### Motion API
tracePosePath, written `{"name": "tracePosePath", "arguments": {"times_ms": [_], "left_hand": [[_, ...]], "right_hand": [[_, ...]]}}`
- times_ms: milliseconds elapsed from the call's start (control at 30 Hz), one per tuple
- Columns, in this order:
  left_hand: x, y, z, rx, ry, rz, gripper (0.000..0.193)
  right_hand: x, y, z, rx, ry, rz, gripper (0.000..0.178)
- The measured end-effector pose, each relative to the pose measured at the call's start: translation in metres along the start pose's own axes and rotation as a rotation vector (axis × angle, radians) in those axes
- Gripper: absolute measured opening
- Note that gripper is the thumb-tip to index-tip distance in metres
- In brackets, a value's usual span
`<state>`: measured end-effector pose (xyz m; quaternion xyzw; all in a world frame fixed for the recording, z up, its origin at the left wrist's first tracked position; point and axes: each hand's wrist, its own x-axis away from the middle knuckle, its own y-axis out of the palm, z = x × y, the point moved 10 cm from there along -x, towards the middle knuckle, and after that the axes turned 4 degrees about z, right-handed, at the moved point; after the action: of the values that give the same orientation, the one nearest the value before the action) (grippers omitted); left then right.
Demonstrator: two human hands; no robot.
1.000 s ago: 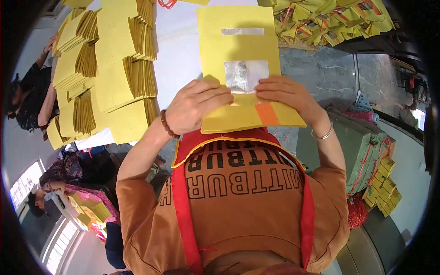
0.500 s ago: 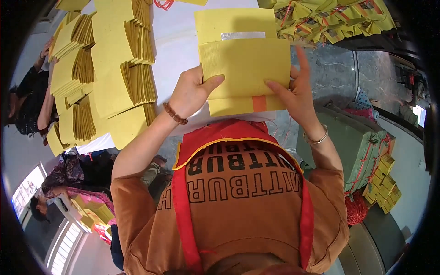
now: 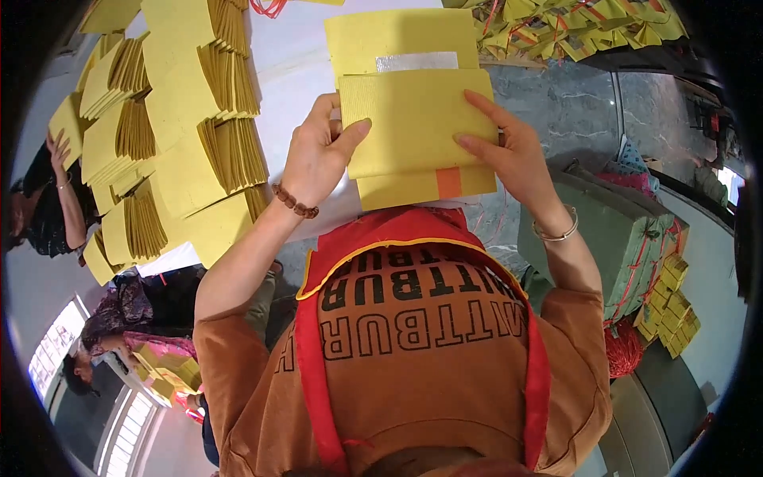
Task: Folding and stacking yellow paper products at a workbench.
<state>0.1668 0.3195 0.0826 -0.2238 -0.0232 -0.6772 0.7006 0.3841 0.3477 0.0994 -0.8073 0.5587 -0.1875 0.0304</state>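
Note:
A folded wad of yellow paper (image 3: 413,127) is gripped at its sides between my two hands, above the white table. My left hand (image 3: 322,151) pinches its left edge, thumb on top and fingers bent underneath. My right hand (image 3: 509,147) holds the right edge, thumb and forefinger on the upper face; the other fingers are partly hidden. Beyond the wad a yellow sheet with a silver patch (image 3: 417,61) sticks out, and on the near side a yellow strip with an orange patch (image 3: 449,183). I cannot tell whether these are joined to the wad.
Fanned stacks of yellow paper (image 3: 179,103) cover the left of the white table (image 3: 290,79). Tied yellow bundles (image 3: 580,28) lie at the far right. A green wrapped bale (image 3: 588,230) stands on the right. Other people are at the left; one person's hand (image 3: 60,151) touches the stacks.
My right forefinger, raised past the right edge before, now lies on the wad's upper face. The wad and my left hand have shifted slightly left.

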Motion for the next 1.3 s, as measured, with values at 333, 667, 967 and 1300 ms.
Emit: {"name": "tracePosePath", "arguments": {"times_ms": [333,667,967,1300], "left_hand": [[0.003,-0.001,0.003,0.147,-0.009,0.08,0.063],[0.002,-0.022,0.037,-0.276,0.113,0.16,0.053],[0.025,0.079,0.077,-0.916,0.85,-0.031,0.057],[0.021,0.088,0.061,-0.962,0.856,-0.037,0.059]], "right_hand": [[-0.008,0.0,0.004,0.047,0.039,-0.03,0.052],[-0.005,-0.002,0.003,0.019,0.056,-0.009,0.052],[-0.004,-0.004,0.004,-0.022,-0.034,0.041,0.05],[0.019,0.017,-0.077,0.963,-0.585,0.303,0.053]]}}
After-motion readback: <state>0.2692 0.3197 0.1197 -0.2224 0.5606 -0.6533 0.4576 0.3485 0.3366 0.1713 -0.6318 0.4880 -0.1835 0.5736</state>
